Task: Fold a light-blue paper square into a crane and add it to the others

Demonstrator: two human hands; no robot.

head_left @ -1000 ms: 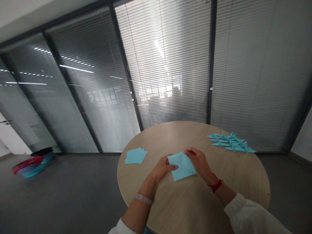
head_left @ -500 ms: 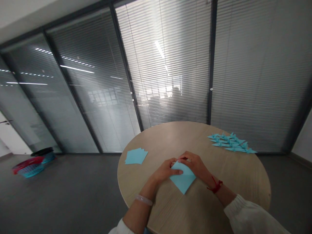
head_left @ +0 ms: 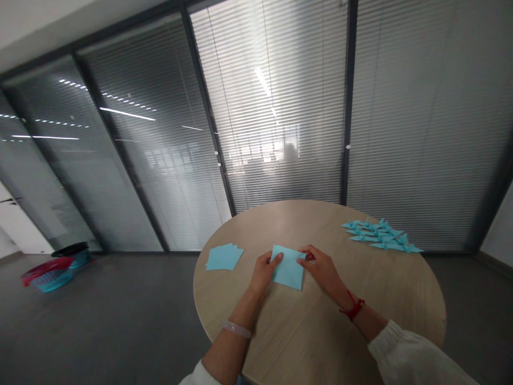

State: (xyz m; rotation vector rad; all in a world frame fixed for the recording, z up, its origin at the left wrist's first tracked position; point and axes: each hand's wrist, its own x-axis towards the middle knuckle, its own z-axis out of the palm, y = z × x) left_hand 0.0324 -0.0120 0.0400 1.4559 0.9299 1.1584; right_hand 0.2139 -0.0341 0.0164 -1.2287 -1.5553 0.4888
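A light blue paper square (head_left: 287, 268) lies on the round wooden table (head_left: 320, 331) in front of me. My left hand (head_left: 264, 271) pinches its left upper corner, thumb on top. My right hand (head_left: 320, 267) grips its right upper corner with curled fingers. A red cord sits on my right wrist and a pale bangle on my left.
A small stack of blue paper sheets (head_left: 223, 256) lies at the table's left edge. Several folded blue paper cranes (head_left: 379, 234) are spread at the far right. Glass walls with blinds stand behind. Coloured baskets (head_left: 50, 272) sit on the floor at left.
The paper has been turned and shifted away from me, from a diamond pointing toward me to a flat sheet held at its far corners. Both hands moved forward with it.
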